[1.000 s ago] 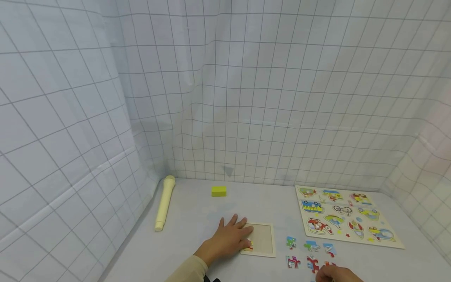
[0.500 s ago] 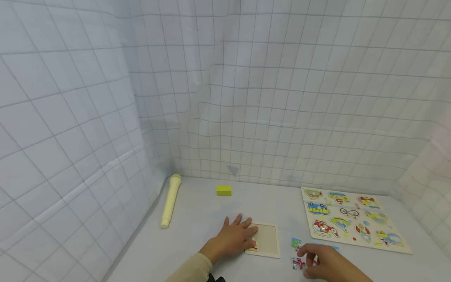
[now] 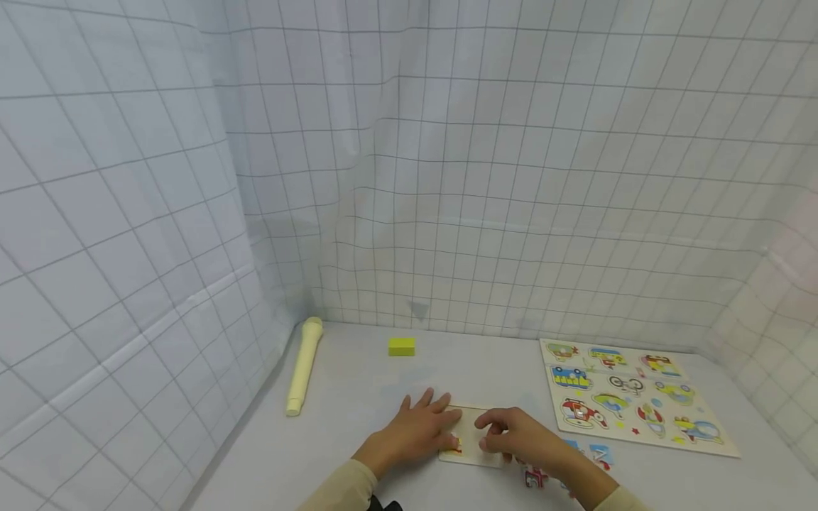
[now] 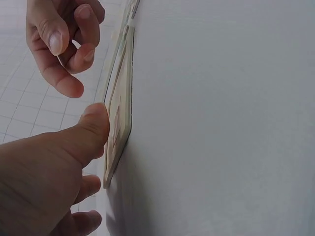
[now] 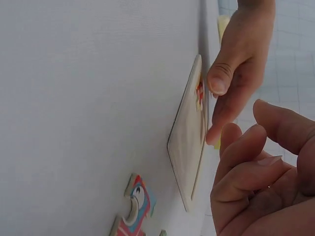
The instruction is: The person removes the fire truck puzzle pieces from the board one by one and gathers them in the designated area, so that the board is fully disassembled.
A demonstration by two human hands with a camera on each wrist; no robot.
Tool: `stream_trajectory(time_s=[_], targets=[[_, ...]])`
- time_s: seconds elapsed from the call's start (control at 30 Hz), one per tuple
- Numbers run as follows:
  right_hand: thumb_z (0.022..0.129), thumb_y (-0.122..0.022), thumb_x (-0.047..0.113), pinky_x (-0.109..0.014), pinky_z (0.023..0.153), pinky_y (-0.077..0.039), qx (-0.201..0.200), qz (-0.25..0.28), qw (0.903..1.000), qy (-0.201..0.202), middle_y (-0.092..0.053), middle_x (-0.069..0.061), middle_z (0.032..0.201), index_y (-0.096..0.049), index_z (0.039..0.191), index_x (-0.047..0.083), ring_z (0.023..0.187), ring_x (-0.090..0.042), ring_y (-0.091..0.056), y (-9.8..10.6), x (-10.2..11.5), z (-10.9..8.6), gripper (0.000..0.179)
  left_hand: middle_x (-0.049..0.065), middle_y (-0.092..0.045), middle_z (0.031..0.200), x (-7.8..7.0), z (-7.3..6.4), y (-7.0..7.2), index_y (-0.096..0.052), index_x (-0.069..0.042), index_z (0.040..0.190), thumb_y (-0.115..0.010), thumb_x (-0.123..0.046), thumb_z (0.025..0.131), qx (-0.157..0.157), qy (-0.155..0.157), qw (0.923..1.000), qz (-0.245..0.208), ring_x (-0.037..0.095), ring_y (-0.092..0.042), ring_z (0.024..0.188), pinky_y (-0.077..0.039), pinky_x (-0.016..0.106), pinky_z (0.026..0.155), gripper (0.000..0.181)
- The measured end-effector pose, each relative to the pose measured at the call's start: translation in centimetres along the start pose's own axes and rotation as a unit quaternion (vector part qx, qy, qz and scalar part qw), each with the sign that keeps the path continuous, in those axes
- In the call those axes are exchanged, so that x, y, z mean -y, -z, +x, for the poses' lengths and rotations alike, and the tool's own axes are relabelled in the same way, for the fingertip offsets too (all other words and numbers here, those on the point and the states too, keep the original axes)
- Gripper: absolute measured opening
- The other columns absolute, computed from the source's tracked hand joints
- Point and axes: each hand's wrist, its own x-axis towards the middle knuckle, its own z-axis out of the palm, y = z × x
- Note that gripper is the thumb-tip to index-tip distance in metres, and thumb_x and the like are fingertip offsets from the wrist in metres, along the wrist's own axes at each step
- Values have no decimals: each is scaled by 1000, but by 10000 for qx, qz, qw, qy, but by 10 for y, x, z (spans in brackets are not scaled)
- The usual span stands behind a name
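Observation:
My left hand (image 3: 415,433) lies with straight, spread fingers over the left side of a shallow wooden puzzle tray (image 5: 184,147). Its thumb rests beside a red and yellow puzzle piece (image 3: 457,448) in the tray's near left corner. Over the tray's right side is my right hand (image 3: 520,440), its fingers curled. In the left wrist view, a thin edge like a puzzle piece's shows between that hand's thumb (image 4: 55,42) and a finger; the picture on it is hidden. Loose jigsaw pieces (image 3: 535,477) lie right of the tray, partly covered by the right forearm.
A wooden board with vehicle pictures (image 3: 639,397) lies at the right. Behind the tray sits a yellow block (image 3: 401,347). At the far left lies a cream stick with a rounded end (image 3: 303,369). Gridded white curtains (image 3: 415,177) stand around the table.
My right hand has moved from the loose pieces at the lower right, leftward and away from me, to over the tray. My left hand stays on the tray. The view has shifted a little.

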Motion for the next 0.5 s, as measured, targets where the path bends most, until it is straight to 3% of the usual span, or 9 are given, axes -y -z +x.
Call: stream_trajectory(time_s=[0.3, 0.5], targets=[[92, -70, 14, -21, 47, -37, 120, 30, 9998, 138, -61, -3, 83, -64, 126, -1, 55, -11, -48, -21, 1, 19, 37, 1, -39, 162, 5, -1, 1, -48, -36, 152, -63, -73, 85, 53, -53, 9999, -87, 39, -29, 152, -29, 72, 111, 78], [86, -70, 8, -22, 48, -36, 7, -273, 9996, 71, -59, -1, 78, -67, 120, 0, 53, -8, -45, -29, 4, 24, 36, 2, -40, 162, 4, -1, 2, -51, -37, 150, -67, -74, 81, 76, -78, 9999, -134, 40, -29, 152, -28, 72, 110, 80]])
